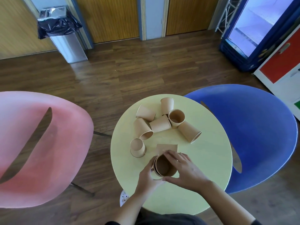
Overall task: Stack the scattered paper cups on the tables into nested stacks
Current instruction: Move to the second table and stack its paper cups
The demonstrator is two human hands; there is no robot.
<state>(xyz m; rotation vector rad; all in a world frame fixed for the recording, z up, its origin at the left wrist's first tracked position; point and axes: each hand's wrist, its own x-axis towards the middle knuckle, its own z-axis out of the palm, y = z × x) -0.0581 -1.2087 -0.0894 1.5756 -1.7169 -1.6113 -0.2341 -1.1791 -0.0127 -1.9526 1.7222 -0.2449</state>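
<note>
Because nesting needs one cup steadied while another is fed into its mouth, both hands meet near the near edge of the round yellow table [203,184], around a small stack of brown paper cups [164,168] held just above the tabletop with its open mouth tipped up toward the camera. The left hand [148,179] curls round the stack's left wall from below, apparently bracing it, while the right hand [186,171] grips the far rim with its fingers arched over the top and the thumb stretched under the near side; a doubled rim line suggests at least two cups are nested here, though the exact number cannot be told. Just beyond the hands lies another cup [167,148] on its side, partly hidden behind the fingers. The rest are scattered toward the far edge: an inverted cup [137,147] left of the hands, a tipped cup [142,129] beyond it, a lying cup [160,124] in the middle, a slanted cup [145,112] behind that, a far cup [167,105] closest to the far edge, an upright cup [176,118] mouth up, and a fallen cup [190,131] toward the right edge. Most of the work looks undone. A pink chair [40,143] and a blue chair [251,127] flank the table.
</note>
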